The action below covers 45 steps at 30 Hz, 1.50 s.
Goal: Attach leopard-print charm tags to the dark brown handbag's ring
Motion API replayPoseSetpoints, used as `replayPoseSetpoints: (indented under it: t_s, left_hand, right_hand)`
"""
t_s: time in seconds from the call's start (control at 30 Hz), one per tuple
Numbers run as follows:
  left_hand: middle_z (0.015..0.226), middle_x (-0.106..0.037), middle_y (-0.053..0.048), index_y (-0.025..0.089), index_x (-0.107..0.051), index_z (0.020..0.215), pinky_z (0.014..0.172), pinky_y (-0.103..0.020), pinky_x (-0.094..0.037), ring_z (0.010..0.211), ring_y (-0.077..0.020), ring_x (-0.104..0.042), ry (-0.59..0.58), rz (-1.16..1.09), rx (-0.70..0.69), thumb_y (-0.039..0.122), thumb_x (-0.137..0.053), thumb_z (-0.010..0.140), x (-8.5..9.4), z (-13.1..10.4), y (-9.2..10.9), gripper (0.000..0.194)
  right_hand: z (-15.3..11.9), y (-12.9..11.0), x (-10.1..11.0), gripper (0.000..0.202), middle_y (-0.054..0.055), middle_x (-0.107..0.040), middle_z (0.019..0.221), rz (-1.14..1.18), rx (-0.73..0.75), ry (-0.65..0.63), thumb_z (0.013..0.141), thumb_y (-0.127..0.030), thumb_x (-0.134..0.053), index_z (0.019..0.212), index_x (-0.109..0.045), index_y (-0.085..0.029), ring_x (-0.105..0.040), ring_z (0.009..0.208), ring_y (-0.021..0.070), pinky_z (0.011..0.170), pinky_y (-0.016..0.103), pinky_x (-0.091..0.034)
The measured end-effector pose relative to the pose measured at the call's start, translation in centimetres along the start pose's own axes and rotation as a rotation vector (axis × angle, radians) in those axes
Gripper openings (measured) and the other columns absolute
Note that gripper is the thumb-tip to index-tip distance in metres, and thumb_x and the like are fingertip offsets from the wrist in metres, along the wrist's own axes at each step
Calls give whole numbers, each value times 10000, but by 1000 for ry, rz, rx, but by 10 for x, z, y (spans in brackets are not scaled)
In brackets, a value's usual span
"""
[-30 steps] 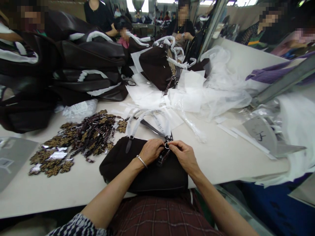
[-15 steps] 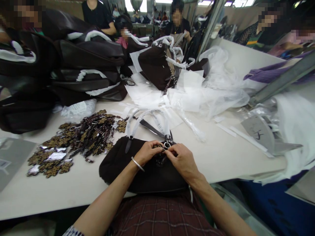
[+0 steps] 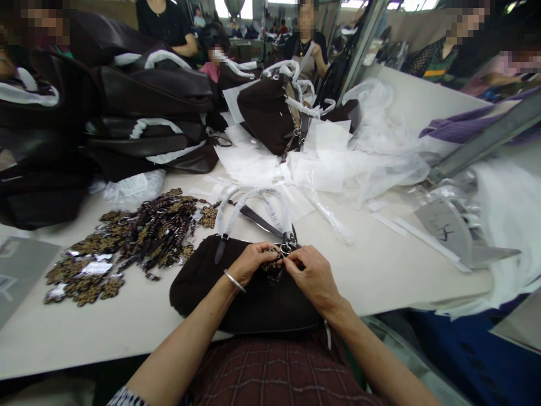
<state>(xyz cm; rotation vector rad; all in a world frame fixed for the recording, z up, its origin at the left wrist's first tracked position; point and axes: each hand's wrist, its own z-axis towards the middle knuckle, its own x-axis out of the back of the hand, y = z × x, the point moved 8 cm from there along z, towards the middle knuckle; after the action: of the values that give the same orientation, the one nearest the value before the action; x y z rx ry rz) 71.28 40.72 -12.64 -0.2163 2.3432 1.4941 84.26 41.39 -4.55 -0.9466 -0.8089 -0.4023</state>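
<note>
A dark brown handbag [image 3: 203, 276] lies at the table's front edge, its two handles [image 3: 226, 220] wrapped in white. Over its upper right part, my left hand [image 3: 256, 260] pinches a leopard-print bag charm [image 3: 273, 264] between thumb and fingers. Close beside it, my right hand [image 3: 310, 276] is closed in a pinch at the charm's clasp end, next to a metal ring [image 3: 286, 248] at the handle's base. The fingers partly cover the clasp, so I cannot tell whether it is hooked on the ring.
A heap of similar charms [image 3: 156, 237] lies left of the handbag. Brown bags are stacked [image 3: 156, 90] behind it. Further back stand another bag [image 3: 264, 113], white sheets [image 3: 245, 158] and clear plastic [image 3: 380, 163]. A metal post [image 3: 486, 135] slants at right. Several people are across the table.
My hands stay at the ring, with only small finger movements; more of the leopard-print charm shows beside the left fingers. A person at the back has shifted slightly.
</note>
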Motion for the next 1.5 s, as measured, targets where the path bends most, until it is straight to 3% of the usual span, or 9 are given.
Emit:
replayPoseSetpoints:
  t_s: [0.37, 0.57, 0.93, 1.1, 1.23, 1.4, 1.5]
  left_hand:
    - [753, -691, -49, 107, -673, 872, 704, -242, -445, 671, -123, -608, -29, -23, 8, 348, -750, 714, -5, -1, -3, 298]
    - [616, -571, 18, 119, -640, 705, 556, -206, -324, 564, -79, -450, 106, 200, -109, 478, -689, 753, 4, 2, 6, 365]
    - [686, -633, -10, 107, -683, 782, 607, -219, -377, 602, -91, -502, 101, 191, -76, 407, -744, 696, 12, 3, 7, 318]
    - [687, -639, -7, 116, -689, 776, 630, -230, -388, 619, -104, -520, 72, 317, -98, 370, -720, 716, 12, 4, 14, 263]
    - [723, -657, -11, 132, -700, 770, 688, -244, -401, 679, -130, -549, 94, 510, -186, 342, -682, 741, 12, -1, 25, 213]
    - [671, -625, -2, 150, -679, 733, 628, -241, -375, 639, -136, -527, 89, 628, -200, 368, -586, 805, 7, -5, 25, 248]
    - [696, -629, -18, 176, -659, 699, 673, -261, -384, 675, -154, -538, 257, 854, -326, 300, -572, 813, 4, -12, 35, 189]
  right_hand:
    - [7, 6, -6, 163, 29, -619, 716, 37, -15, -2, 865, -206, -627, 703, -639, -192, -562, 732, 182, 712, 298, -420]
    - [7, 24, -10, 118, -2, -666, 748, 250, -192, -38, 819, -173, -614, 720, -669, -203, -604, 717, 154, 715, 268, -436]
    - [14, 44, -24, 148, -4, -677, 669, 401, -428, -261, 759, -297, -642, 689, -701, -182, -594, 643, 151, 616, 249, -413]
    - [19, 51, -30, 173, -14, -645, 595, 379, -498, -351, 720, -333, -687, 658, -703, -173, -552, 562, 134, 527, 236, -359]
    - [19, 41, -30, 177, -6, -652, 621, 263, -422, -271, 748, -336, -693, 658, -692, -184, -577, 596, 147, 559, 243, -383]
    - [14, 9, -27, 136, 34, -646, 744, 22, -56, -125, 834, -232, -647, 706, -657, -186, -575, 738, 177, 717, 288, -423]
    - [10, 3, -27, 120, 32, -634, 751, 65, 7, -132, 836, -201, -644, 717, -652, -188, -573, 751, 176, 733, 292, -433]
